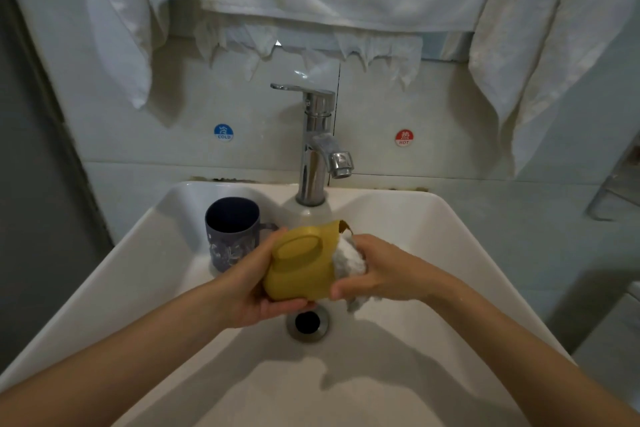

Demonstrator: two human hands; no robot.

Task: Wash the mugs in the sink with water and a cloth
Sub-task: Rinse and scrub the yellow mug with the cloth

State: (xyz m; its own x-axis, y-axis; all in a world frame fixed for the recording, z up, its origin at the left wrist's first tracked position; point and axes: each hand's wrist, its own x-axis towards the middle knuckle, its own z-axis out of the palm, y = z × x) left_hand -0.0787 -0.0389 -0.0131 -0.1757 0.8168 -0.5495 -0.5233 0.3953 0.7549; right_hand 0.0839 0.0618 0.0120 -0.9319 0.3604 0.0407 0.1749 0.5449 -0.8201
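Both hands work above the drain (307, 322): the left hand (249, 284) cups the yellow mug (301, 270), tipped on its side, and the right hand (384, 270) clutches a cloth (349, 262) pushed at its mouth. A blue mug (232, 236) stands far left in the sink (415, 236). Best to twist the cloth round the inner wall while turning the mug; the tap (317, 146) shows no water.

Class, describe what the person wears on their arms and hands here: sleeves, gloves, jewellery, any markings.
Nothing is worn. The left hand and right hand are ungloved, with no rings visible. The left forearm and right forearm are bare to the picture's edge: no sleeve, watch, bracelet or marking shows.
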